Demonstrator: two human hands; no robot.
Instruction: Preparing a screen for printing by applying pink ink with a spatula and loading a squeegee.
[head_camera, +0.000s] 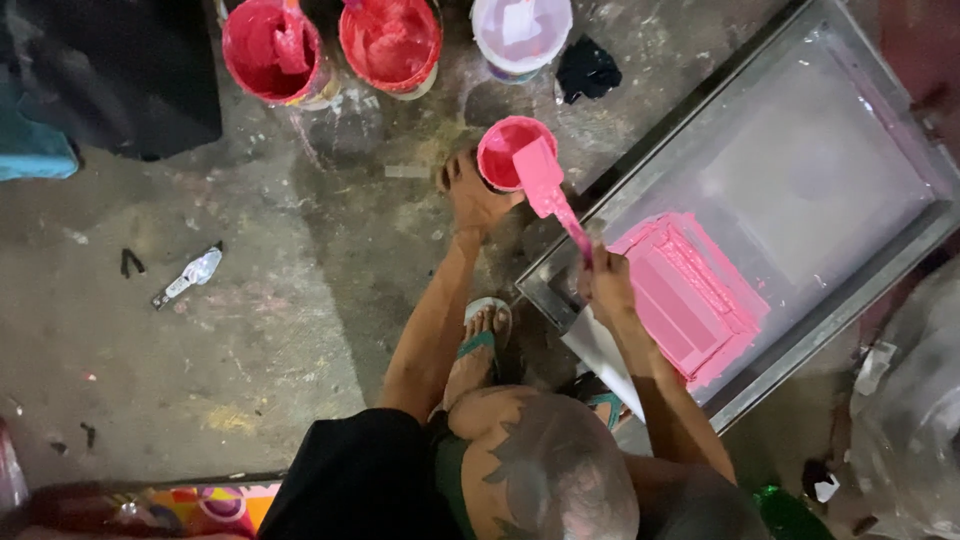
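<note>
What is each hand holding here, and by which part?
The right hand holds a pink-coated spatula by the lower end of its handle, blade over the small pink paint tub. The left hand grips that tub by its rim and side.

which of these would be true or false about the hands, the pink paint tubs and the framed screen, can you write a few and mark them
1. The left hand grips the rim of the small pink tub. True.
2. The right hand holds a brush. False: it holds a flat pink-coated scraper.
3. The scraper's blade is over the small tub. True.
4. The framed screen is covered in pink all over. False: pink paint sits only at the end near the right hand.
5. The small tub sits inside the screen frame. False: it stands on the floor beside it.
</note>
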